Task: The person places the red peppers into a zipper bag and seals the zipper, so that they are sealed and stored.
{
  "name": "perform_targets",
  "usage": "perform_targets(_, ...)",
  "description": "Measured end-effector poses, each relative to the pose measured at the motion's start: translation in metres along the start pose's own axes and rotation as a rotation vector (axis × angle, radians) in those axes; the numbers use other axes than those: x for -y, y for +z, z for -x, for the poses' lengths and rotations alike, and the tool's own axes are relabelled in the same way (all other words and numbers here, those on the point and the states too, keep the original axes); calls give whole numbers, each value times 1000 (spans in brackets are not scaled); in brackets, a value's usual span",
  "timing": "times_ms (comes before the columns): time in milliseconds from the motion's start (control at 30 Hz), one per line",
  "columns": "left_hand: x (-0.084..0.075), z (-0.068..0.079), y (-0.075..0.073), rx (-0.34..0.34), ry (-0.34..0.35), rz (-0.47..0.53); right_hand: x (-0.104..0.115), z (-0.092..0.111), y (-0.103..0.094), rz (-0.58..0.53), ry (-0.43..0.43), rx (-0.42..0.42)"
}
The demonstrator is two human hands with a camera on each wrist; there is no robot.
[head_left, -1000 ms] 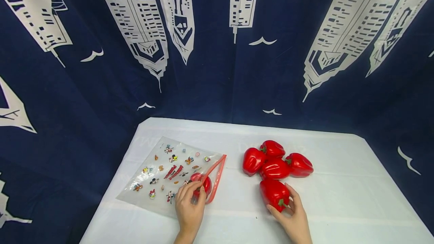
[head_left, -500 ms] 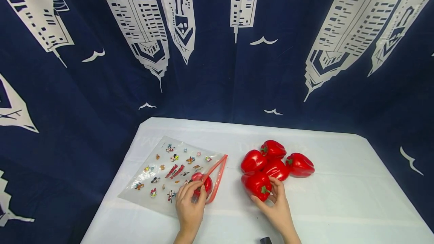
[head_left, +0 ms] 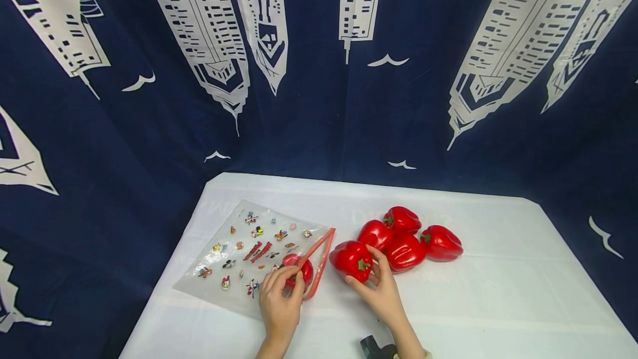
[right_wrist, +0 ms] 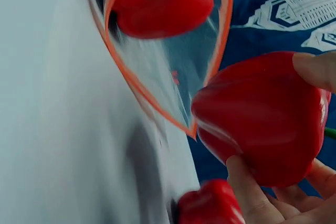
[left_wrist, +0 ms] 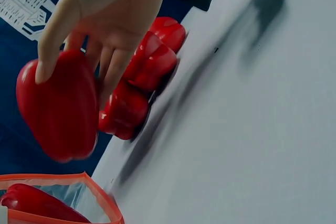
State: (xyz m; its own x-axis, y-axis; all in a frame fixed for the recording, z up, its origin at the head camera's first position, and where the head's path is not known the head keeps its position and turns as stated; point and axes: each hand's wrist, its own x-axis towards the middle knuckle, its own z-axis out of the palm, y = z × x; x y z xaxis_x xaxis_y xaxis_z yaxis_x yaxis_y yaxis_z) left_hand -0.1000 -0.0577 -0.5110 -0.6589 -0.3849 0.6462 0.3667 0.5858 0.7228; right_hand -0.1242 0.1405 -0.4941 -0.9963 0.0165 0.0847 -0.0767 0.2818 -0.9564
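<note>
At the left of the head view, a clear zip bag (head_left: pixel 224 259) printed with small cartoon figures lies on the table, its orange-red rim (head_left: pixel 326 256) spread apart. My left hand (head_left: pixel 281 295) pinches that rim near its front. One red bell pepper (right_wrist: pixel 163 9) is inside the bag, just behind the mouth. My right hand (head_left: pixel 381 287) grips another red bell pepper (head_left: pixel 349 259) by its stem end, thumb on one side and fingers on the other. In the right wrist view this pepper's blunt end points at the bag's mouth, overlapping the rim's edge.
Several more red bell peppers (head_left: pixel 405 252) sit clustered on the white table (head_left: pixel 498 292), right behind my right hand. A dark device (head_left: pixel 376 348) shows beside the right wrist. A navy cloth (head_left: pixel 319 126) with white buildings hangs behind the table.
My right hand has carried its pepper leftward and slightly away from me, from the front of the cluster to beside the bag's mouth. The left hand has kept its place on the rim.
</note>
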Motion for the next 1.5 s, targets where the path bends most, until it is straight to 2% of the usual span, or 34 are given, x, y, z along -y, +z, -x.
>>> perform_targets(233, -1, -2, 0, 0, 6, -16, -1, -5, 20, -54, 22, 39)
perform_targets(433, -2, -3, 0, 7, -9, -38, -4, -8, 32, -105, 6, 69)
perform_targets(500, -2, -4, 0, 14, -15, -47, -4, -9, 33, -117, -3, 86)
perform_targets(633, -2, -5, 0, 21, -10, -52, 15, -5, 31, -115, -19, 134)
perform_targets(733, -1, -5, 0, 18, 11, -57, 15, -6, 30, -123, -34, 161)
perform_targets(767, -1, -6, 0, 24, 8, -53, 9, -8, 31, -128, -38, 163)
perform_targets(867, -2, -7, 0, 34, 4, -29, -6, -12, 35, -145, -36, 155)
perform_targets(967, -4, -9, 0, 37, 2, -2, -9, -13, 37, -142, -51, 144)
perform_targets(1100, -5, -11, 1, 8, 34, 16, -10, -14, 44, -134, -62, 128)
perform_targets(1300, -5, -12, 2, -42, 123, 44, -11, -14, 55, -87, -21, 116)
perform_targets(1500, -3, -11, 2, -42, 134, 50, -9, -15, 61, -65, -23, 52)
